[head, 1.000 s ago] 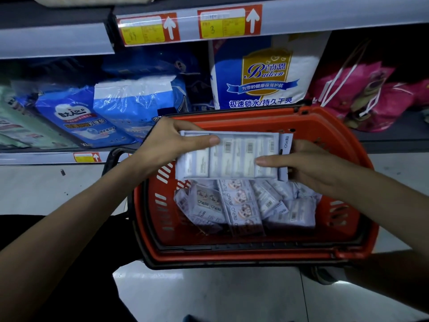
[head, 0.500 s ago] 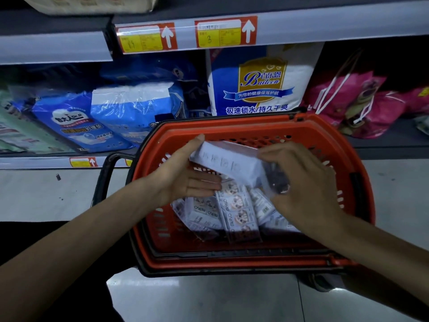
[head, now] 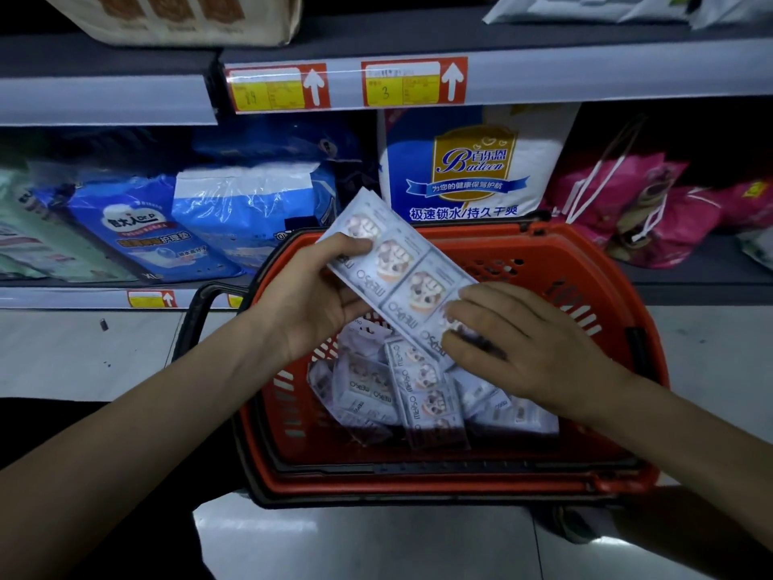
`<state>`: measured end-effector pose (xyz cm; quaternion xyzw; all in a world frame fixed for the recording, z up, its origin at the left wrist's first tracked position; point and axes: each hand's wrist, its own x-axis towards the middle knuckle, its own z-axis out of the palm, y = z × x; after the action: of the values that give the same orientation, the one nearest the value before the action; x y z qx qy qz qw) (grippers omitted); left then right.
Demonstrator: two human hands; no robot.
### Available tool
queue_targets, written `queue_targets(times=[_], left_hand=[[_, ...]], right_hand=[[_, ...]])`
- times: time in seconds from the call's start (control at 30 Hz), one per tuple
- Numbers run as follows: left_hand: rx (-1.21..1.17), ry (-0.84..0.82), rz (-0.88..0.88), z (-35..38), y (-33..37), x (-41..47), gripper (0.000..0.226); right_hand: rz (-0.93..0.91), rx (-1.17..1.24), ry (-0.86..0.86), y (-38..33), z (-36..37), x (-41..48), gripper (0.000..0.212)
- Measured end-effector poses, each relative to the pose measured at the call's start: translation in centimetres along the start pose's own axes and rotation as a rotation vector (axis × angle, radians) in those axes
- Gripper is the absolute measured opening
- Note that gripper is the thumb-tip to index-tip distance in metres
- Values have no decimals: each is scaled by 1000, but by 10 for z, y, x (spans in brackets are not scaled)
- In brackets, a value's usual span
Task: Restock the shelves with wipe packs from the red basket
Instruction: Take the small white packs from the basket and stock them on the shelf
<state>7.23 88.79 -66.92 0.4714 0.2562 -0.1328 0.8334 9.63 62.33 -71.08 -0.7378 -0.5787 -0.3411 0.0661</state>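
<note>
Farthest left, blue bags (head: 138, 232) sit on the shelf (head: 104, 100) beyond the left hand (head: 309, 299), whose fingers and thumb pinch the upper end of a strip of wipe packs (head: 397, 270). That strip slants down to the right hand (head: 523, 345), whose fingers are curled over its lower end. Below both hands, loose packs (head: 418, 395) lie in the red basket (head: 585, 261).

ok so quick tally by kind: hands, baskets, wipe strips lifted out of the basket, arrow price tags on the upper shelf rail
hands: 2 (left hand, right hand)
red basket: 1
strip of wipe packs lifted out: 1
arrow price tags on the upper rail: 2
total: 6
</note>
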Motion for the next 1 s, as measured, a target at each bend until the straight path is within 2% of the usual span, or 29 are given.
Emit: queue_targets(times=[0.2, 0.5, 0.6, 0.67, 0.77, 0.8, 0.9, 0.97, 1.0], left_hand=[[-53, -97, 100, 5, 13, -6, 31], [-46, -75, 203, 19, 29, -21, 24], [-36, -78, 260, 22, 35, -30, 17], [-23, -93, 305, 23, 40, -37, 18], [-25, -117, 380, 27, 49, -50, 51], [-8, -129, 408, 29, 53, -55, 56], [90, -170, 481, 37, 64, -74, 53], [260, -181, 544, 41, 68, -83, 47], [355, -182, 586, 43, 69, -87, 54]], right_hand=[[29, -43, 17, 9, -4, 10, 21], [128, -90, 47, 18, -17, 28, 20], [228, -45, 28, 17, -30, 41, 37], [324, 54, 9, 15, -41, 52, 52], [474, 262, -19, 13, -55, 65, 69], [516, 336, 0, 13, -60, 68, 72], [671, 692, 154, 10, -77, 85, 60], [784, 955, 274, 7, -94, 105, 50], [832, 1056, 332, 7, -103, 114, 49]])
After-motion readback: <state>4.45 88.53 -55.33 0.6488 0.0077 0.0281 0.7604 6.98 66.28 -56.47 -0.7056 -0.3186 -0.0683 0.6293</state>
